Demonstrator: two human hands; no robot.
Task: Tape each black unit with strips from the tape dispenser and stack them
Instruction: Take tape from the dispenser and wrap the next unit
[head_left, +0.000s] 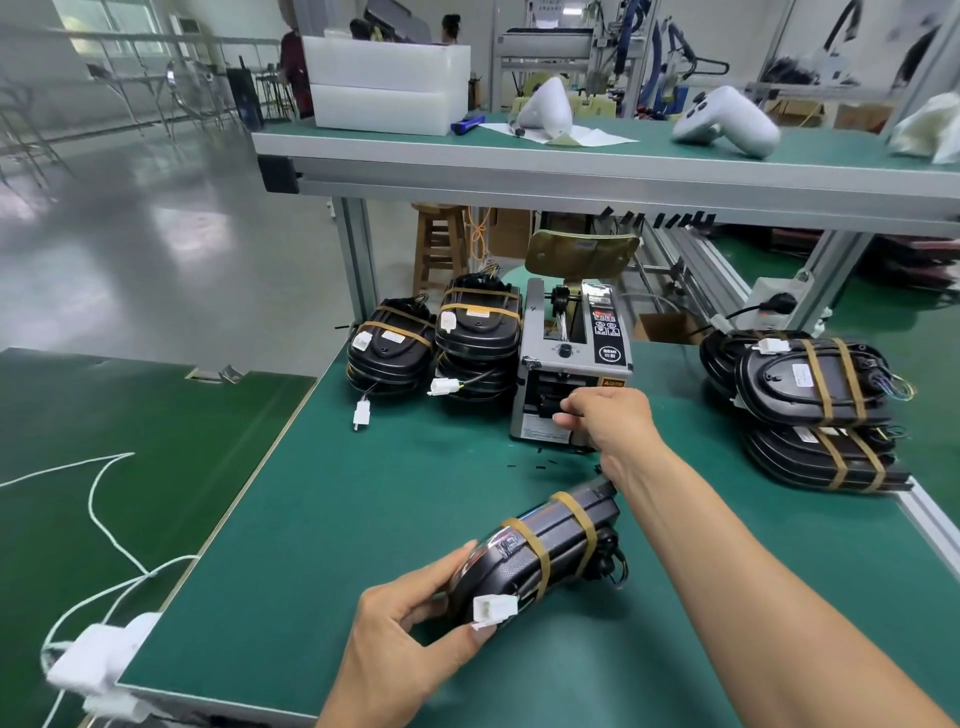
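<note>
In the lower centre of the frame, the left hand (410, 618) grips one end of a black unit (540, 551), thumb on top and fingers curled underneath beside its white connector (493, 608). The unit is held tilted on its edge just above the green bench mat (337, 519), and two brown bands (535, 551) wrap around its body.

The right hand (602, 421) reaches up to the middle of the frame, to the front opening of the grey tape dispenser (571, 374). Its fingers are bent and pressed together at the outlet, as if pinching something there, but whether a strip is between them cannot be told. The right forearm crosses the far end of the held unit. A few small black scraps (540, 462) lie on the mat just in front of the dispenser.

To the left of the dispenser, touching its side, stand two stacks of black units (436, 338), each banded in brown, with white plugs hanging from short wires. At the right edge of the bench lies another stack of banded units (815, 405), well apart from the dispenser.

A white cable (104, 519) trails across the darker green table at the lower left. On the upper shelf, across the top of the frame, sit white plastic boxes (384, 85) and two white moulded shells (727, 122).
</note>
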